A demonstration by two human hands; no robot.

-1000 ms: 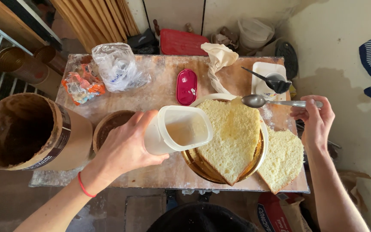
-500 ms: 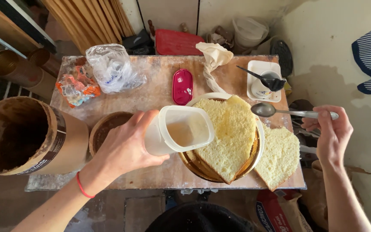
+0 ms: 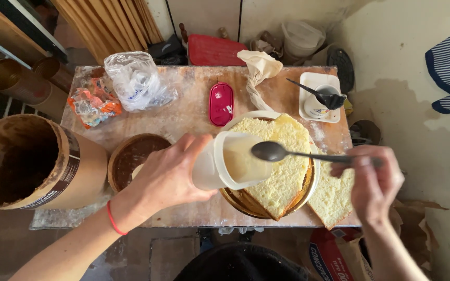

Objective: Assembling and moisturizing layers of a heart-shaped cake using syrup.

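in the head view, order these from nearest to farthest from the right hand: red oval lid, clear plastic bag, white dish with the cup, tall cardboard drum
From the right hand:
1. white dish with the cup, just above it at the table's right end
2. red oval lid, mid-table, left of the dish
3. clear plastic bag, upper left of the table
4. tall cardboard drum, far left edge

Worn floury wooden table (image 3: 194,112). Centre: red oval lid (image 3: 221,103). 4 o'clock: plate (image 3: 266,200) with sponge cake layers, another cake slab (image 3: 332,195) beside. 8 o'clock: brown bowl (image 3: 131,156). 10–11 o'clock: plastic bags (image 3: 123,86). 1–2 o'clock: white tray (image 3: 316,93), cloth bag (image 3: 259,70).
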